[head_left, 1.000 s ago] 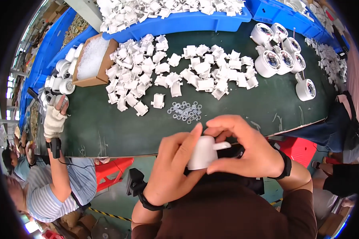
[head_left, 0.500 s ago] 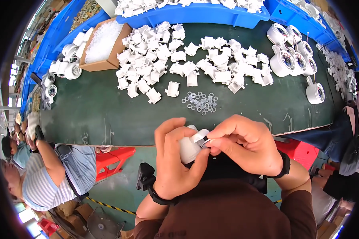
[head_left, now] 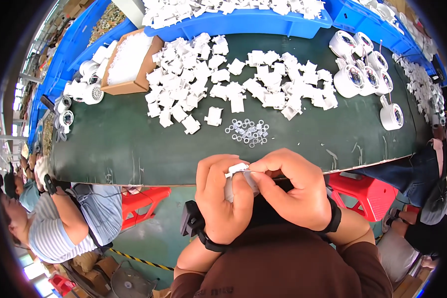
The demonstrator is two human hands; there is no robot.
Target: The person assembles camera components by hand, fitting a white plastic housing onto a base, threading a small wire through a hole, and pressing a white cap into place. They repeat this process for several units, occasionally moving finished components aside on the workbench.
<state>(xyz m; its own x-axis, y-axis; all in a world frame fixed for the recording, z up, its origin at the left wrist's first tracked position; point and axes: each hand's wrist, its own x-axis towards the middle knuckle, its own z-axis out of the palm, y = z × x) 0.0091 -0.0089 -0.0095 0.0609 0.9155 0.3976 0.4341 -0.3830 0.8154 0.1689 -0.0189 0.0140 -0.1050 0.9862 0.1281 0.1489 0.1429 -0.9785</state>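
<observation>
My left hand is closed round a white plastic housing, held just off the near table edge. Most of the housing is hidden by the fingers; its top pokes out above them. My right hand meets it from the right, thumb and forefinger pinched together against the housing's upper side. Whatever lies in that pinch is too small to make out. Beyond the hands, a small pile of translucent rings lies on the green table. Behind it are many loose white plastic brackets.
A cardboard box of clear small parts stands at the left, beside white round housings. White round units with wiring stand at the right. Blue bins line the back. A seated person is on the left; red stools stand below the table.
Both hands have turned the housing, so less of its body shows. My right hand has shifted slightly left, its fingertips now tight against it. The view has moved a little.
</observation>
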